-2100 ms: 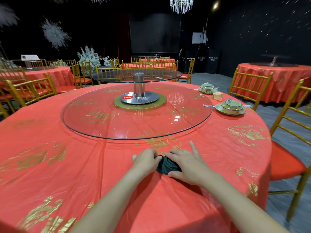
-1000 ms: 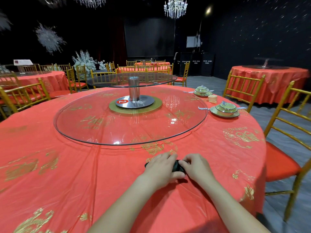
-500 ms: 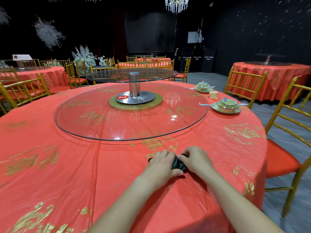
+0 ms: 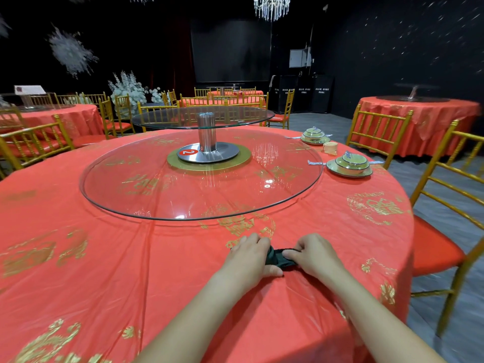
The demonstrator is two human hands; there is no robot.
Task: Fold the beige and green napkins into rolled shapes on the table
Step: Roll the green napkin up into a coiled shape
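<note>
A dark green napkin [image 4: 278, 258], rolled into a short thick bundle, lies on the red tablecloth [image 4: 157, 271] near the table's front edge. My left hand [image 4: 248, 255] curls over its left end, thumb underneath. My right hand [image 4: 313, 254] grips its right end with bent fingers. Most of the roll is hidden under both hands. A beige rolled napkin [image 4: 330, 148] stands far off on the right, between two place settings.
A large glass turntable [image 4: 201, 176] with a raised upper glass tier [image 4: 203, 117] fills the table's middle. Two green bowl-and-plate settings [image 4: 349, 166] [image 4: 315, 136] sit at the right rim. Gold chairs [image 4: 450, 205] ring the table; other red tables stand behind.
My right hand, earlier lying flat on the napkin, has curled round its right end. The hands have drawn slightly apart, showing more of the green roll between them.
</note>
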